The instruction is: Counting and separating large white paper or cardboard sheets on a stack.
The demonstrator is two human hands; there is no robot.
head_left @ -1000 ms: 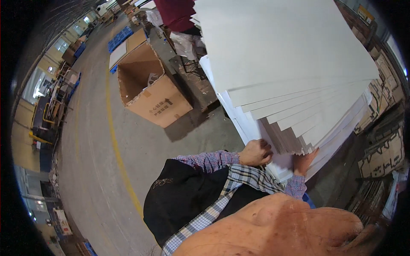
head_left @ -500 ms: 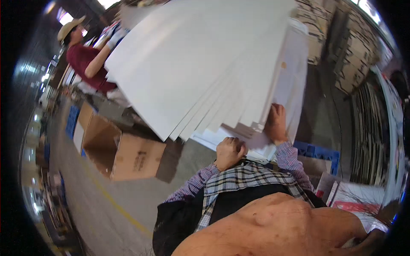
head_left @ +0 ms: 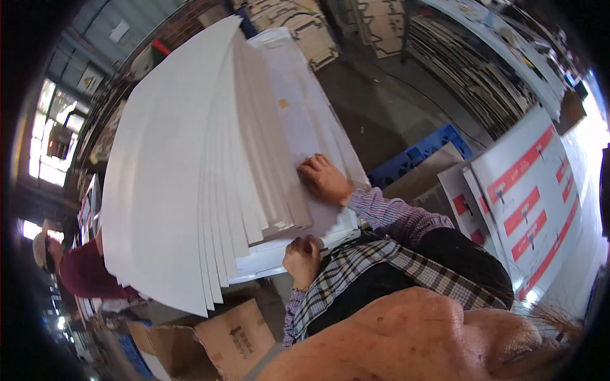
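A tall stack of large white sheets (head_left: 171, 159), smooth and matte like stiff paper or thin board, lies at the centre-left on a pale, faintly wrinkled layer (head_left: 305, 95) marked with a small square tan patch (head_left: 283, 103). The sheets are fanned out of square, their left edges spread into thin, slightly curved steps, while the greyish right side shows many fine layered edges.

The right hand (head_left: 325, 181) is just beside that layered side, fingers bent and together; I cannot tell whether its grip is clamped on any edge. The left hand (head_left: 302, 261) is curled near the front corner of the stack, and what its grip encloses, if anything, is hidden. Soft checked cloth (head_left: 346, 270) hangs loose across the person's front.

To the right, a blue plastic pallet (head_left: 416, 154) with a perforated frame is on the smooth grey floor (head_left: 368, 98), near flat-sided white cartons (head_left: 534, 203) with red bands. Lower left, a brown corrugated box (head_left: 238, 340) stands open; a co-worker's maroon shirt (head_left: 94, 270) shows beyond the sheets.
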